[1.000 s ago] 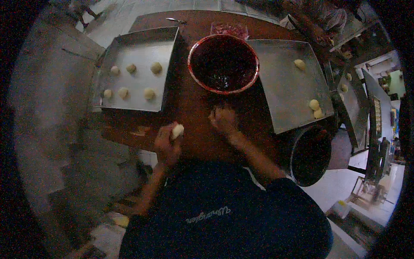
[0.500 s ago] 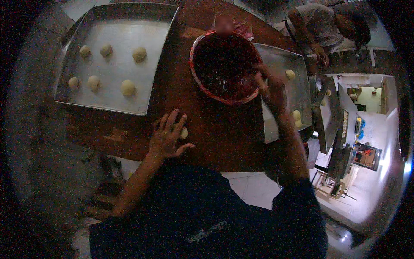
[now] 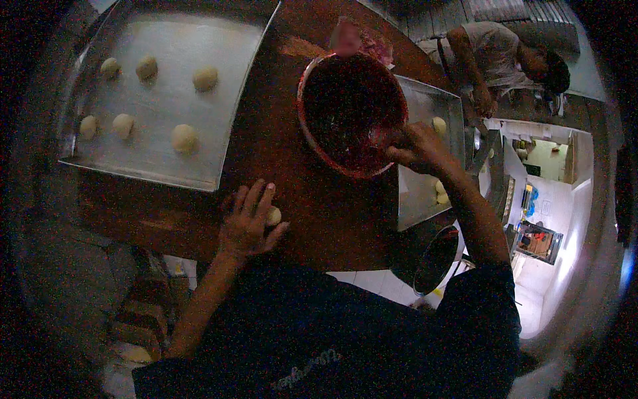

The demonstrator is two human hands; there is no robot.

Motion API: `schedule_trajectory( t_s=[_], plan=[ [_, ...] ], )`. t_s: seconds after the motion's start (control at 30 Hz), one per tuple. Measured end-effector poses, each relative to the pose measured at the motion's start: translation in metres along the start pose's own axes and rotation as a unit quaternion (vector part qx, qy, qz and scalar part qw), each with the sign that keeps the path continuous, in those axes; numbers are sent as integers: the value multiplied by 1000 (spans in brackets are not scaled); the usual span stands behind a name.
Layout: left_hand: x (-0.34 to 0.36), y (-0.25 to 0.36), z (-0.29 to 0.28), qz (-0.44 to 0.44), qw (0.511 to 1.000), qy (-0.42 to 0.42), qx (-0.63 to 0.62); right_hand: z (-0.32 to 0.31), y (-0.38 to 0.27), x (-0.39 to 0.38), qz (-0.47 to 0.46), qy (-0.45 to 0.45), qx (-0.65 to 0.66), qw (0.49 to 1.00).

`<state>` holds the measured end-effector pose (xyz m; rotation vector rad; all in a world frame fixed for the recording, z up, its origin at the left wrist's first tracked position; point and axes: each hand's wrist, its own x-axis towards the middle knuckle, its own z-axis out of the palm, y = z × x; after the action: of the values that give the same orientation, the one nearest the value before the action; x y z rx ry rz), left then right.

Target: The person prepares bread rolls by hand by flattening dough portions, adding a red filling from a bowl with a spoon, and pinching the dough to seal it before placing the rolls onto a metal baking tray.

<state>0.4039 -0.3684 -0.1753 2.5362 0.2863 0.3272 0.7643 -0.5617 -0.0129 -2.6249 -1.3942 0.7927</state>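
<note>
On the brown tabletop, my left hand (image 3: 247, 221) rests with its fingers stretched out. A small pale dough ball (image 3: 273, 215) lies against it in the gap between thumb and index finger, partly covered. My right hand (image 3: 419, 149) is at the right side of a round red tub (image 3: 304, 116), its fingers curled in over the rim. What those fingers hold, if anything, is lost in the dark. The tub's inside is dark red and its contents are hard to make out.
Several dough balls sit in rows on a large metal tray (image 3: 222, 133) at the left. Another metal tray (image 3: 425, 100) with dough balls is partly under my right arm. A co-worker (image 3: 495, 56) bends at the upper right. Below the table's right side is a round dark container (image 3: 435, 259).
My right hand has swung slightly lower and its fingers have drawn together at the tub's rim. My left fingers are closer together and more of the dough ball shows. The view has shifted.
</note>
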Motion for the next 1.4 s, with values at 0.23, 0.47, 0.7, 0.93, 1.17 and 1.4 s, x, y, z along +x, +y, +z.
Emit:
schedule_trajectory(
  t_s=[0.23, 0.47, 0.7, 0.93, 1.17, 1.4],
  plan=[
    [2, -5, -6, 8, 999, 13, 30, 2, -29, -28, 0, 7, 21, 1000],
    [-1, -19, 16, 7, 999, 6, 43, 51, -61, -39, -64, 134, 32, 988],
    [-24, -47, 69, 54, 998, -8, 18, 94, -23, -7, -55, 189, 197, 960],
    [-6, 35, 35, -227, 853, 110, -456, 121, -2, -11, -15, 281, 112, 953],
    [25, -16, 66, 46, 995, 88, 12, 162, -40, -41, 152, 319, 266, 897],
    [-27, -77, 157, 176, 967, 20, 184, 208, -4, -26, 118, 222, 648, 719]
  ],
)
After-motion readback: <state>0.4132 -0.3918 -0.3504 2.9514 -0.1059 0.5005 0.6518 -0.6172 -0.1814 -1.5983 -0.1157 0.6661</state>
